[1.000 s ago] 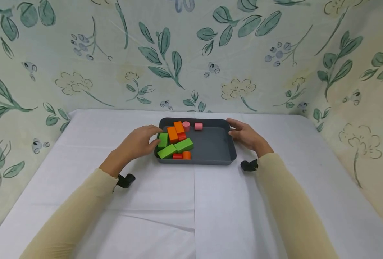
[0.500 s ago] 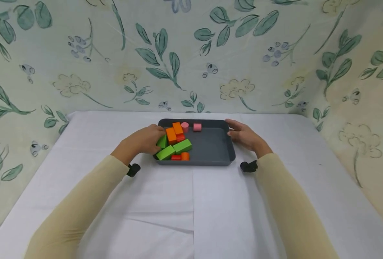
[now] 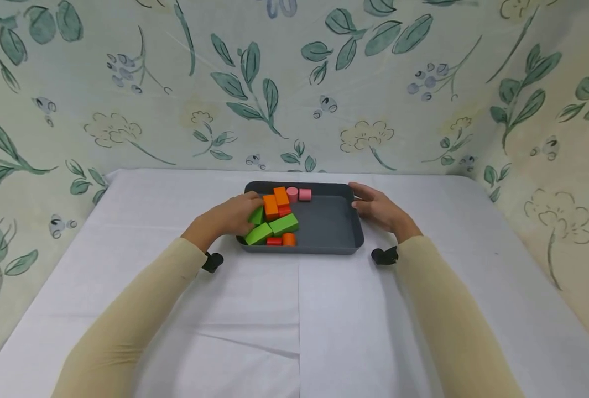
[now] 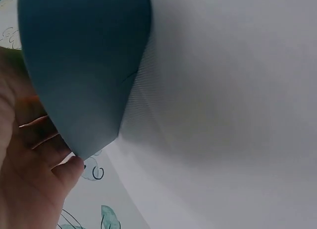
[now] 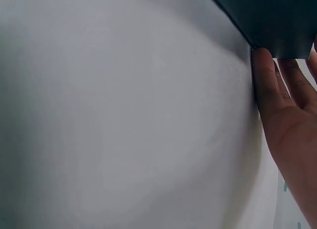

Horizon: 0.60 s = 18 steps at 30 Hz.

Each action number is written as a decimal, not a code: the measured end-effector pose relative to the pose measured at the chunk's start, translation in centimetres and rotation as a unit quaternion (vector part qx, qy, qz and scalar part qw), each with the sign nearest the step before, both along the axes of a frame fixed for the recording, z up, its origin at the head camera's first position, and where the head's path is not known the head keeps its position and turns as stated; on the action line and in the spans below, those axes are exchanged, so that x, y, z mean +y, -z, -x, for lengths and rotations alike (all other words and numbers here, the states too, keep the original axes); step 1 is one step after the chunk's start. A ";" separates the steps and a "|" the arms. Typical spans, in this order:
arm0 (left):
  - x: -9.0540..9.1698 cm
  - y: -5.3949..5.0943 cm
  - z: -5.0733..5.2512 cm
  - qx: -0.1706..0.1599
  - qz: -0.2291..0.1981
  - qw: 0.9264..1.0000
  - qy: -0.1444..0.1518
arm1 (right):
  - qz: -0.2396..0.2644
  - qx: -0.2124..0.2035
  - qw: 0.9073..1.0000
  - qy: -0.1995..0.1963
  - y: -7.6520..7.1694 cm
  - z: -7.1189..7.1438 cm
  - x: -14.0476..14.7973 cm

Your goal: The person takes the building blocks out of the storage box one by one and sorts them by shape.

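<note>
A dark grey tray (image 3: 329, 224) lies on the white cloth, holding blocks bunched in its left half. My left hand (image 3: 232, 215) reaches over the left rim and grips a green block (image 3: 257, 214), partly hidden by the fingers. Two more green blocks (image 3: 284, 223) lie in front of it. Beside it are two orange blocks (image 3: 270, 207) with a red piece (image 3: 284, 210) between or under them. On the tray's right side, my right hand (image 3: 378, 209) rests straight fingers (image 5: 265, 73) against the outer wall.
Two pink cylinders (image 3: 305, 194) lie near the tray's back wall. A red cylinder (image 3: 274, 241) and an orange cylinder (image 3: 289, 239) are at its front. A leaf-patterned cloth (image 3: 294, 88) hangs behind the white-covered table (image 3: 294, 309).
My left hand has moved right, over the rim and onto the green block. That block, the orange blocks and one pink cylinder have shifted slightly right. The right hand stays at the tray's side.
</note>
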<state>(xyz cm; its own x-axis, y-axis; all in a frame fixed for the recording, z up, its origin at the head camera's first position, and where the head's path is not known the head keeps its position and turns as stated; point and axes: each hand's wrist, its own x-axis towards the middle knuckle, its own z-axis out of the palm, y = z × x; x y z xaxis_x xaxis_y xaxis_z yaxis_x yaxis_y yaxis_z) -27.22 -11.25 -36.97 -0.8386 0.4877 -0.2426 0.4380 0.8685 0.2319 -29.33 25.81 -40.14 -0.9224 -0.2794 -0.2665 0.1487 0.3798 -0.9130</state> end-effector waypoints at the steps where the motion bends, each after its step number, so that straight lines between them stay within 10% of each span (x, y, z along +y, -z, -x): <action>1: 0.0 0.0 0.0 0.000 -0.001 1.000 -0.002 | 0.002 0.002 1.000 -0.001 -0.1 0.0 0.0; 18: -1.1 -0.3 -0.2 0.043 -0.110 0.993 -0.022 | 0.012 -0.025 1.000 0.000 -2.3 -1.6 -1.1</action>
<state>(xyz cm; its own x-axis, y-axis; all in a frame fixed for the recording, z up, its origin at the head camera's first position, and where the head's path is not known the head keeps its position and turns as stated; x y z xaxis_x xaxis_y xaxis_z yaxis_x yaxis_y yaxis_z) -27.02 -12.39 -36.66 -0.8736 0.4829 -0.0613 0.4263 0.8198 0.3825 -27.77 24.74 -37.87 -0.9083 -0.2861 -0.3052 0.1940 0.3583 -0.9132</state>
